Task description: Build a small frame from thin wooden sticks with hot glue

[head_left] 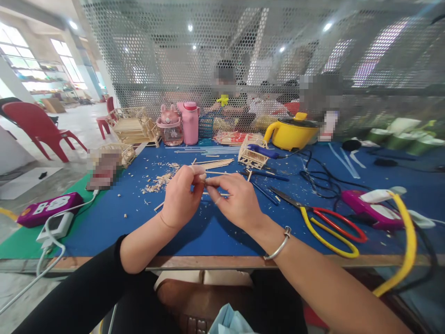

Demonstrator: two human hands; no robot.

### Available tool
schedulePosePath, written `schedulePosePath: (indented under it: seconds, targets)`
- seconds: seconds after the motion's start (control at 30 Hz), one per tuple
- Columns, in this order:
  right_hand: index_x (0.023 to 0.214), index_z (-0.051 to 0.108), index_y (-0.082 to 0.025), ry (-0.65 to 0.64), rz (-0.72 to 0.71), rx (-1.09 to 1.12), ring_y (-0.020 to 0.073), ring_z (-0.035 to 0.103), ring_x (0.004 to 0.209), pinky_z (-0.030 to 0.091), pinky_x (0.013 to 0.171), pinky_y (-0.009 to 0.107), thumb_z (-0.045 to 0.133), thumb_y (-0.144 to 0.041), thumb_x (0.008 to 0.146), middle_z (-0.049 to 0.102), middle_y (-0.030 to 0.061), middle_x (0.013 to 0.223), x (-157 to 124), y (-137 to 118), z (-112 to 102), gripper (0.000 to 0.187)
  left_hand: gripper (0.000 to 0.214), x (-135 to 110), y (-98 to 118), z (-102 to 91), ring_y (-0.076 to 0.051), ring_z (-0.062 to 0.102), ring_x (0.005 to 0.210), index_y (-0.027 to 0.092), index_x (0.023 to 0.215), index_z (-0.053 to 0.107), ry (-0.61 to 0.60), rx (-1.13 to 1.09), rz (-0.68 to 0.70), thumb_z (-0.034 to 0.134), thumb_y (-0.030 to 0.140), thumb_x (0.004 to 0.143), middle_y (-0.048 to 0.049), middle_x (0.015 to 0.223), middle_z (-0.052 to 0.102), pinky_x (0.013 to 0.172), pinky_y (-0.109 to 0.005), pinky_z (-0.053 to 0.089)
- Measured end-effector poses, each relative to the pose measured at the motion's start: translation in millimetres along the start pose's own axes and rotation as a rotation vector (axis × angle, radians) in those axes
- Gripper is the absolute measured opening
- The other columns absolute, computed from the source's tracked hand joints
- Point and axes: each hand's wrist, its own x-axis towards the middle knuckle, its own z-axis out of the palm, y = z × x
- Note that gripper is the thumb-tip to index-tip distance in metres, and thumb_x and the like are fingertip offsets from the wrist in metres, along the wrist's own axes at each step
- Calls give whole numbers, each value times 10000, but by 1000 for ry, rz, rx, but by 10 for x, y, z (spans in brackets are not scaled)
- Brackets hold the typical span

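Over the middle of the blue tabletop (114,232), the fingertips of my left hand (181,197) and my right hand (239,199) meet in a pinch. Whatever sits between them is too small and covered to make out. A whitish wrap shows on a finger of the left hand. Thin wooden sticks (217,164) lie just beyond the fingers, and short cut pieces (160,182) are heaped left of them. Behind my right hand stands a small frame built of sticks (252,160), with a blue-handled tool (262,151) against it.
Large scissors (325,218) with red and yellow handles lie on the right, near a purple power strip (371,211) and black cables. A yellow pot (294,133), a pink flask (190,123) and stacked stick frames (134,127) line the back, before a perforated metal screen (156,60).
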Motion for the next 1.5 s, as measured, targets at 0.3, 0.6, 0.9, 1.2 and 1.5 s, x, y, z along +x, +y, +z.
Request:
schedulePosePath:
  seconds: [0.3, 0.6, 0.9, 1.2, 1.5]
  targets:
    - [775, 649, -187, -158, 68, 42, 142, 593, 678, 404, 658, 257, 535, -111, 740, 686, 11, 732, 33, 84, -21, 141, 146, 4, -12, 13, -139, 544, 684, 199, 882, 511, -104, 104, 217, 496, 76, 805, -7, 758, 583, 643, -232, 431]
    - [789, 602, -184, -237, -27, 149, 126, 540, 666, 397, 642, 245, 516, -137, 779, 621, 8, 728, 40, 136, -70, 98, 251, 27, -32, 55, -121, 511, 661, 198, 818, 516, -190, -108, -95, 495, -4, 671, 13, 733, 535, 620, -233, 418]
    - [912, 637, -178, -97, 251, 348, 113, 521, 640, 409, 594, 244, 582, -349, 831, 619, 7, 762, 98, 196, -147, 197, 272, 47, -9, 94, -72, 449, 592, 196, 853, 505, -164, -774, -546, 722, 239, 694, 46, 690, 470, 528, -189, 380]
    - [768, 581, -166, -212, 308, 514, 109, 496, 608, 393, 569, 238, 478, -465, 873, 569, 6, 685, 116, 271, -231, 333, 360, 62, 57, 75, -62, 482, 604, 191, 858, 504, -200, -880, -641, 776, 248, 629, 50, 692, 502, 546, -179, 425]
    - [708, 617, -169, -187, 272, 426, 104, 447, 593, 361, 565, 237, 579, -354, 827, 548, -15, 626, 109, 182, -245, 224, 326, 109, 99, 33, -42, 457, 571, 194, 836, 462, -397, -1015, -617, 739, 290, 693, 38, 742, 493, 486, -163, 421]
